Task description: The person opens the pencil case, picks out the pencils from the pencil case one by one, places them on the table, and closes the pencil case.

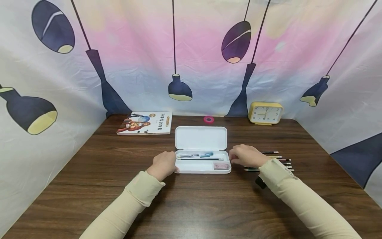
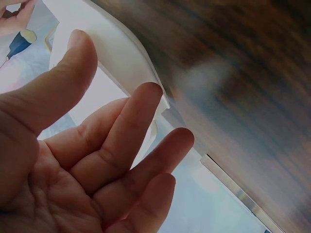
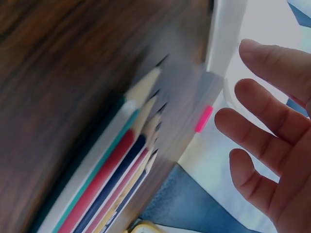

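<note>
A white pencil case lies with its lid raised at the back. Inside are a blue-and-clear pen and a dark pencil in the rear section. A pinkish eraser sits at the front right. My left hand is at the case's left end, fingers loosely extended and thumb apart; whether it touches the case is unclear. Beside the right end is my right hand, its fingers relaxed and holding nothing. Several sharpened pencils lie in a row, partly under the right forearm in the head view.
A picture book lies at the back left. Near the back edge is a pink ring, and a yellow clock stands at the back right. Printed cloth hangs round the wooden table.
</note>
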`<action>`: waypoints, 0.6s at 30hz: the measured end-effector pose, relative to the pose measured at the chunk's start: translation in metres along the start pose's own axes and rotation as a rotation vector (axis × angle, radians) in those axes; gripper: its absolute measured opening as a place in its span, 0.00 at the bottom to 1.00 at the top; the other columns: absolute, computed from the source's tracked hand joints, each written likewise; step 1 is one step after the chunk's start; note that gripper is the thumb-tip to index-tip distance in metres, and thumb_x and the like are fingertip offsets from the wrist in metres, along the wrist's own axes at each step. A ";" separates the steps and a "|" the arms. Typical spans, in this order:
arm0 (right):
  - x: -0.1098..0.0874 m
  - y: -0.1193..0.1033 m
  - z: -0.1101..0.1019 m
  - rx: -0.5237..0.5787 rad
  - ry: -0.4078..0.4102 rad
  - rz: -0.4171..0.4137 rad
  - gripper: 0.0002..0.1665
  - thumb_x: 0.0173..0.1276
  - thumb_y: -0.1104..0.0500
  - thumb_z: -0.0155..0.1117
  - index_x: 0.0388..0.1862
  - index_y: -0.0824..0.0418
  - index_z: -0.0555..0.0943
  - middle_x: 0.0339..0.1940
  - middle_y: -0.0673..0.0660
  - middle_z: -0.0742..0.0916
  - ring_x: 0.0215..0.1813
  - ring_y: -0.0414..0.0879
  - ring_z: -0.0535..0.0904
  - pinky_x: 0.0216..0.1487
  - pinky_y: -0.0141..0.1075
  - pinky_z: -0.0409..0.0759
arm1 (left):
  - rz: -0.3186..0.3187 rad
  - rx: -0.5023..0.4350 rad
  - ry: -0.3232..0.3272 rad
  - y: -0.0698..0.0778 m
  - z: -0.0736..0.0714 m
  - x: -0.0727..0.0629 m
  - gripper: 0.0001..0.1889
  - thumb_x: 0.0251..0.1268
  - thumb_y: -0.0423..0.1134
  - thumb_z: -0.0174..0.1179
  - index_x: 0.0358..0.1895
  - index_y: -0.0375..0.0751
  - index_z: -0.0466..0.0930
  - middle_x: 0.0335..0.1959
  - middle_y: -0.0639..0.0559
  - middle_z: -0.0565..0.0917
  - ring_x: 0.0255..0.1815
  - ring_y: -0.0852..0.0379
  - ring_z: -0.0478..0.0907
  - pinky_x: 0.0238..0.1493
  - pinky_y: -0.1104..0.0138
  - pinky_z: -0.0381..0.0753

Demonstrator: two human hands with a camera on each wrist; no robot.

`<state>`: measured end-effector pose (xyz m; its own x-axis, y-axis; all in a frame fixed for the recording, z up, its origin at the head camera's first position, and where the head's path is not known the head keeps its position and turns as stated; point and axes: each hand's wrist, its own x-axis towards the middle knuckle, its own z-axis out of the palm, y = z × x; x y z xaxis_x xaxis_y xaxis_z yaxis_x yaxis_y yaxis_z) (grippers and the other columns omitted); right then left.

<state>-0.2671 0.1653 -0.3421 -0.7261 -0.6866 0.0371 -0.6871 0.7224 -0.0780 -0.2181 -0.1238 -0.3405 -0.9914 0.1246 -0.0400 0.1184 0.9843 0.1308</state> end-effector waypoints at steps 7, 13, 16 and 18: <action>0.013 -0.007 0.000 -0.021 0.029 -0.024 0.02 0.53 0.62 0.64 0.26 0.55 0.79 0.21 0.43 0.75 0.24 0.37 0.68 0.27 0.31 0.69 | -0.002 0.006 -0.005 0.000 -0.001 0.000 0.18 0.38 0.46 0.69 0.27 0.36 0.77 0.24 0.46 0.79 0.23 0.55 0.73 0.20 0.61 0.71; 0.024 -0.013 0.000 -0.019 0.025 -0.042 0.02 0.54 0.62 0.64 0.26 0.55 0.79 0.20 0.44 0.74 0.24 0.37 0.68 0.26 0.31 0.69 | -0.003 0.006 -0.020 0.000 -0.002 0.000 0.17 0.38 0.47 0.68 0.26 0.36 0.77 0.23 0.46 0.79 0.22 0.56 0.72 0.19 0.62 0.71; 0.029 -0.017 0.001 -0.026 0.019 -0.059 0.02 0.54 0.61 0.64 0.25 0.55 0.79 0.20 0.45 0.74 0.24 0.38 0.68 0.26 0.31 0.69 | -0.007 0.007 -0.029 0.000 -0.002 0.000 0.17 0.39 0.47 0.68 0.25 0.37 0.76 0.23 0.47 0.79 0.22 0.56 0.71 0.19 0.62 0.70; 0.032 -0.018 0.002 -0.026 0.024 -0.074 0.03 0.54 0.61 0.64 0.25 0.55 0.78 0.20 0.45 0.74 0.23 0.38 0.68 0.26 0.31 0.69 | -0.009 0.008 -0.034 0.000 -0.002 0.000 0.17 0.39 0.48 0.68 0.25 0.37 0.76 0.23 0.47 0.78 0.21 0.57 0.71 0.19 0.62 0.70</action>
<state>-0.2777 0.1302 -0.3410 -0.6732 -0.7366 0.0653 -0.7394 0.6715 -0.0485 -0.2185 -0.1235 -0.3385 -0.9900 0.1196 -0.0751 0.1099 0.9864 0.1219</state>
